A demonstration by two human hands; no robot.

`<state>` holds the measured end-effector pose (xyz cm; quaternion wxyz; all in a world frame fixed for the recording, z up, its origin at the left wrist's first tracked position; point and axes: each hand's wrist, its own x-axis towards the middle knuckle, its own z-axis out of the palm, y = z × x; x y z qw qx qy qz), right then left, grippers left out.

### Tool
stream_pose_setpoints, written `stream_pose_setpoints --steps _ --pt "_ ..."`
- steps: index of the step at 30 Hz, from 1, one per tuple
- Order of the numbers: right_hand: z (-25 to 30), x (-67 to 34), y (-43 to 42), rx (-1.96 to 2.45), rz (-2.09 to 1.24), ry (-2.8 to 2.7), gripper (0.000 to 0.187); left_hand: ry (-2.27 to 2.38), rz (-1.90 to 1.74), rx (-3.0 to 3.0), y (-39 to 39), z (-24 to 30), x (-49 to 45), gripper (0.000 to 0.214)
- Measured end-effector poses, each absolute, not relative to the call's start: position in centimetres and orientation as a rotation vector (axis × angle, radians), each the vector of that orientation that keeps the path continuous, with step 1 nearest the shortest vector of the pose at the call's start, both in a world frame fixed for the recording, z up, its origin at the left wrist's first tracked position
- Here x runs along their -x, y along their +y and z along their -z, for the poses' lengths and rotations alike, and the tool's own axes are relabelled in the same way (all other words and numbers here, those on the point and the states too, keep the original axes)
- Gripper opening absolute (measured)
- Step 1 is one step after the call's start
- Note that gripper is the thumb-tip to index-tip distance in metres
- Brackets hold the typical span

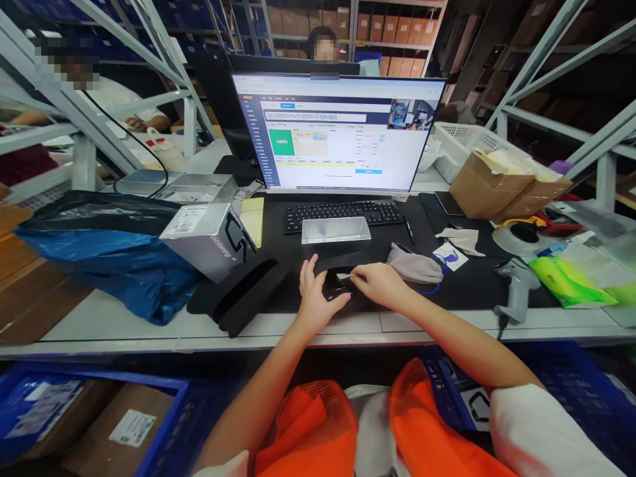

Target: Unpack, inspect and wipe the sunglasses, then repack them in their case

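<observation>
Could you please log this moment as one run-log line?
left hand: on small black item | right hand: pinching white strip at it | place: black desk mat

I see soft, even light over the bench (pixel 124 324), dimmer in the shelving (pixel 387 26) far beyond my left hand (pixel 314 299); the monitor (pixel 338 132) straight ahead of it glows brightest, its text half washed out. Sheen streaks the blue bag (pixel 99 258) left of that hand. The wide lens bows the racks (pixel 83 162) toward both edges, and two patches up there are pixelated.
</observation>
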<state>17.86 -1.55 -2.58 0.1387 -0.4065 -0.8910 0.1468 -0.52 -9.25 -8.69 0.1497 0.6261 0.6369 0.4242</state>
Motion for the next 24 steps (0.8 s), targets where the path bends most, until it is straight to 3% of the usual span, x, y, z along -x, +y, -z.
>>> stream_pose_setpoints --steps 5,10,17,24 --pt "2.5 -18.1 -1.5 0.906 -0.615 -2.499 0.021 1.822 -1.23 -1.905 -9.0 7.6 0.4 0.026" --pt "2.8 -18.3 -1.0 0.839 -0.557 -2.501 0.02 1.777 -1.37 -1.911 -8.2 7.3 0.5 0.015" --pt "2.7 -18.0 -0.8 0.832 -0.671 -2.455 0.018 1.742 -1.384 -1.956 -7.2 7.6 1.2 0.016" --pt "0.5 -18.8 -0.7 0.834 -0.149 -2.416 0.026 1.769 -1.278 -2.021 -7.9 8.3 1.9 0.028"
